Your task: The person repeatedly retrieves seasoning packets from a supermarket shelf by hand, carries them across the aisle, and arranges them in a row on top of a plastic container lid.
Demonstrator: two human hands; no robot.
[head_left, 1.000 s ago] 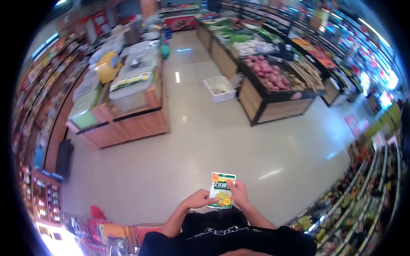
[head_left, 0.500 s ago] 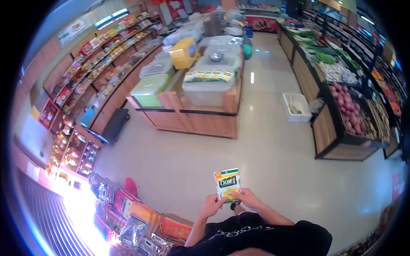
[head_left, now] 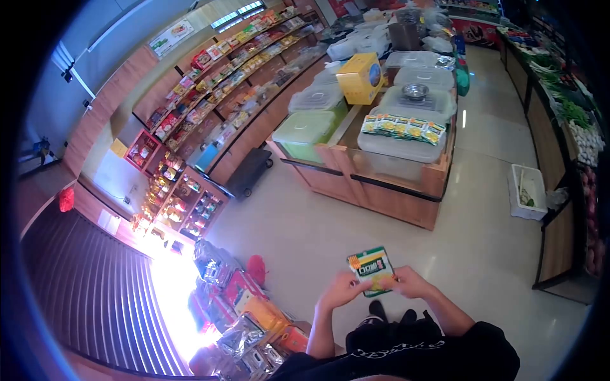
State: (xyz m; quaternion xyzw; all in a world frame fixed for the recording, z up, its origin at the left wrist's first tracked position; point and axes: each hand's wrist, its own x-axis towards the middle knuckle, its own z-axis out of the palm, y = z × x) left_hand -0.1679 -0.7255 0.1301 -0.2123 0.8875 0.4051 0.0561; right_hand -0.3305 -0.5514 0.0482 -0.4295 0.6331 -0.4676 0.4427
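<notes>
Packet in 2 hands, printed front on show

So, 1 green-and-white packet (head_left: 372, 267) is held out in front of the body, above the floor (head_left: 305, 235) and well short of the wooden stand (head_left: 391, 211). A narrow grip is used on both sides: the lower left edge is pinched by the left hand (head_left: 341, 290), and the lower right edge is held by the right hand (head_left: 413, 283).

Progress-wise, the pick-up looks done, tbh. No tear can be made out, and the packet isn't set down on anything. What's left can't be judged from here.

The printed face is turned up towards the camera, with the lettering right way up. The long axis is pointed away from the body, with the top end leaned a bit to the left.

Further out, a row of similar-looking packets (head_left: 403, 128) is laid across a bin lid (head_left: 397, 148). Behind that, a metal bowl (head_left: 415, 91) can be seen, with a yellow box (head_left: 359, 80) off to its left.
</notes>
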